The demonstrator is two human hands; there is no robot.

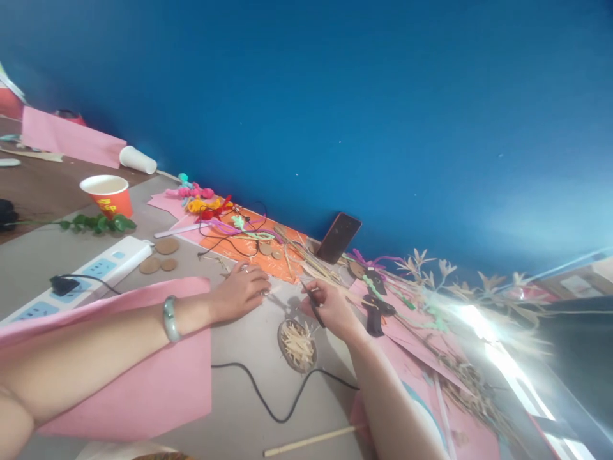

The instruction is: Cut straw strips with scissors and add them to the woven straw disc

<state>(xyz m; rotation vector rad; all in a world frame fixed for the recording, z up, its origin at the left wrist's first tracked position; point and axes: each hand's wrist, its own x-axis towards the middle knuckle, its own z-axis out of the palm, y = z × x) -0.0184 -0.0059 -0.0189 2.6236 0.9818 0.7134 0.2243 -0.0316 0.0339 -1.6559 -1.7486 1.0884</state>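
Note:
My left hand [241, 292], with a jade-like bangle [171, 318] on its wrist, rests palm down on the grey table with its fingers stretched out. Small pale slivers lie by its fingertips. My right hand [332, 310] is closed around a slim dark pen-like tool [315, 305], held at a slant; its exact kind is unclear. Just below that hand sits a small oval dish or slice [297, 345] heaped with short straw-coloured pieces. Between the two hands is a narrow gap of table.
A power strip [98, 271] and round wooden discs [167, 246] lie left. A red paper cup [107, 195] stands behind them. A phone [339, 237] leans on the blue wall [335, 115]. A black cable [268, 412] crosses in front. Pink sheets [158, 396] and dried stems [431, 268] surround the hands.

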